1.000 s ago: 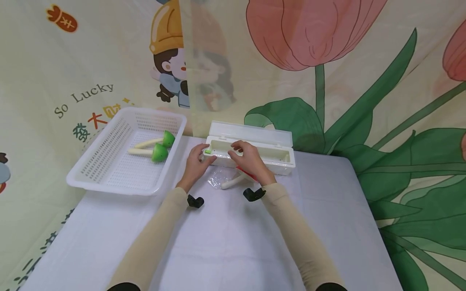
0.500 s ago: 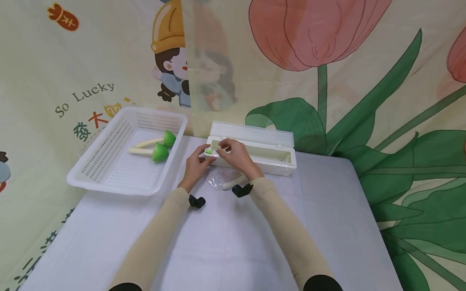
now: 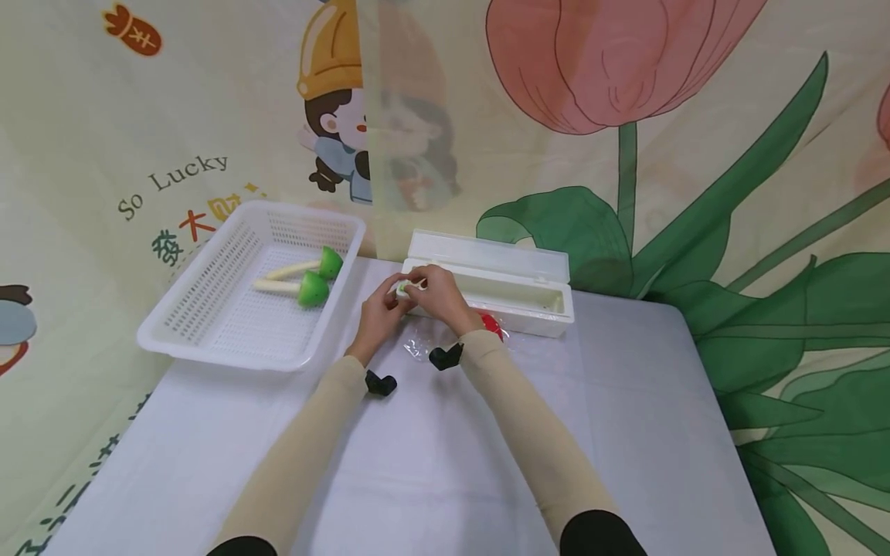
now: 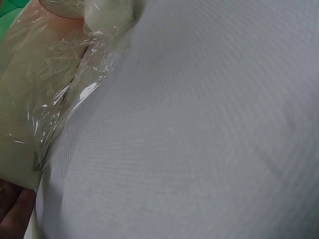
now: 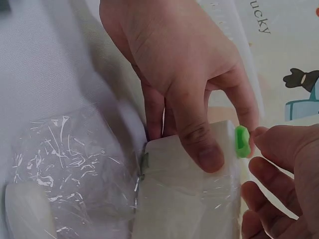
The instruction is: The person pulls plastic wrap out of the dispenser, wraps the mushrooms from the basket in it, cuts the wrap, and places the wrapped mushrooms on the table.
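A long white cling film box point(image 3: 514, 310) lies with its lid folded back toward the backdrop. My left hand point(image 3: 378, 318) grips its left end; in the right wrist view the thumb presses the box's face and the fingers reach round its edge. My right hand point(image 3: 438, 297) pinches a small bright green slider point(image 5: 242, 141) at the box's edge. Clear film point(image 5: 75, 164) hangs from the box's front. It overlaps a red-headed piece point(image 3: 492, 324) with a pale handle point(image 4: 107, 15); my right wrist partly hides that piece in the head view.
Left of the box stands a white perforated basket point(image 3: 222, 361). Two green dome-headed pieces point(image 3: 313, 289) with cream handles lie in it. A white cloth covers the table point(image 3: 417, 463), and a printed backdrop point(image 3: 431, 46) rises behind.
My right hand has moved left along the box to its left end, beside the left hand, and now pinches the green slider. The left hand stays on the box.
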Motion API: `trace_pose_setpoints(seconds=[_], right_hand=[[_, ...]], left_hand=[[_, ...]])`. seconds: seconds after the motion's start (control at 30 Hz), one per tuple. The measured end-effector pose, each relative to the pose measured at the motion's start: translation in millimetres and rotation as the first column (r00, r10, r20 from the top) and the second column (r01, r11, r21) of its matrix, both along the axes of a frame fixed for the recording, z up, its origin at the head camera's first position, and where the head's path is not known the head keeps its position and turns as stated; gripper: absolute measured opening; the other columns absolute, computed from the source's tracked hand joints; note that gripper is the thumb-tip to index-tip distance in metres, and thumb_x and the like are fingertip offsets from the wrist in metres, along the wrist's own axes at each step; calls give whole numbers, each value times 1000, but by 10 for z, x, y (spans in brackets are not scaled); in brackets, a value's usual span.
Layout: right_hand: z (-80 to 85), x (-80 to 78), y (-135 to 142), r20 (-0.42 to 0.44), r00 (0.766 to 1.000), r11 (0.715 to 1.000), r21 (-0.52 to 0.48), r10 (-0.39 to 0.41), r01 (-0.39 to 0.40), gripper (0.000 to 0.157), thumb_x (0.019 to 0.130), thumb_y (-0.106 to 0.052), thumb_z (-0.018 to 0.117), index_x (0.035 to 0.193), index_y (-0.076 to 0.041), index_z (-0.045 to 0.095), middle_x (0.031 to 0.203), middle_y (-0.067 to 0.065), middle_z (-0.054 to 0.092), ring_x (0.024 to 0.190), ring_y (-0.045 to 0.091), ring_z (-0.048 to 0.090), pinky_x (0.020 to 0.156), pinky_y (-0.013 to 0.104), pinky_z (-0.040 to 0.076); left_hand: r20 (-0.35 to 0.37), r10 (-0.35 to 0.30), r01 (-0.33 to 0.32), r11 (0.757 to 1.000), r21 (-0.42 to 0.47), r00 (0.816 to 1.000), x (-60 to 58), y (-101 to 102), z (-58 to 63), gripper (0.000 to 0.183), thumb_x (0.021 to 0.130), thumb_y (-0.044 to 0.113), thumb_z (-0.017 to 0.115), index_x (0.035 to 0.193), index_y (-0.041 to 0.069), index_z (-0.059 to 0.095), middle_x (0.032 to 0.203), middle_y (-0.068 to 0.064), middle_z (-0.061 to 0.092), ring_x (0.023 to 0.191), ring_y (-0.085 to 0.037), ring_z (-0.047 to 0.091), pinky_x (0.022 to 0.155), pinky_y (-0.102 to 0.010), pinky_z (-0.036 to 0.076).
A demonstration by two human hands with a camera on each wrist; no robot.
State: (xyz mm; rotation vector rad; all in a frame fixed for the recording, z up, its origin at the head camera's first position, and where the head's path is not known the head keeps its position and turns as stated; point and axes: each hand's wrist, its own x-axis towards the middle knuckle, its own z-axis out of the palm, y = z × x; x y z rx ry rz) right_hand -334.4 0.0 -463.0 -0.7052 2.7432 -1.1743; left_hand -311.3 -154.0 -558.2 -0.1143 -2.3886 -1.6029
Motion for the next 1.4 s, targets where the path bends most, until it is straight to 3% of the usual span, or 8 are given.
trace_pose_setpoints(seconds=[0.17,0.4,0.5,0.6,0.77,1.0,1.23,1.4], right_hand=[[-86,-19,11,4,998,996,-70,-59,59,24,97,-14,72,118,-1,74,122,13,73,108,28,68,93,35,57],[-178,-5,-7,22,995,989,-111,-99,101,24,95,-18,75,115,-4,76,114,10,75,106,26,66,90,33,57],[-196,7,-24,28,993,988,-103,-113,116,24,95,-19,76,114,-5,76,113,9,75,106,26,65,90,33,56],[-201,23,-37,31,992,988,-94,-123,125,24,95,-20,76,113,-5,76,113,9,75,106,25,64,90,34,56],[-208,25,-54,17,993,990,-69,-120,121,21,96,-18,75,111,-4,78,112,9,75,101,24,64,86,32,57],[-182,-15,-57,-50,994,995,-19,-101,100,18,94,-16,77,107,-3,80,106,9,78,95,23,67,81,30,57],[-136,-17,-4,-26,995,995,-4,-95,95,19,95,-17,76,107,-4,80,107,9,78,95,22,67,79,29,55],[-111,-34,77,-32,997,997,23,-66,67,19,95,-19,76,106,-4,81,106,9,79,96,22,67,81,30,55]], left_hand=[[25,-12,12,1000,6,1000,5,10,4,58,92,17,79,144,24,55,99,-21,75,83,-22,63,75,-29,48],[56,-75,72,996,52,996,6,29,2,68,89,11,80,148,21,46,147,-22,57,124,-32,65,101,-42,55],[39,-55,54,998,24,998,-8,33,3,62,92,13,77,146,22,47,123,-19,71,88,-21,68,80,-31,56],[21,-36,36,999,-1,999,-22,31,11,57,93,14,75,143,22,48,86,-11,70,58,-13,44,60,-26,40],[21,-31,32,999,-28,999,-33,7,23,55,93,15,75,141,21,49,75,-3,67,54,-3,42,58,-21,39],[18,-49,49,999,-14,999,-47,-20,5,53,94,11,73,140,22,50,68,-7,62,54,-7,41,57,-23,39],[50,-93,89,993,76,994,-67,-10,-16,56,93,14,77,141,24,49,115,-14,77,80,-11,68,68,-19,51],[62,-107,100,989,111,992,-72,-35,-30,59,91,17,80,140,22,48,119,-19,74,89,-18,72,69,-19,53]])
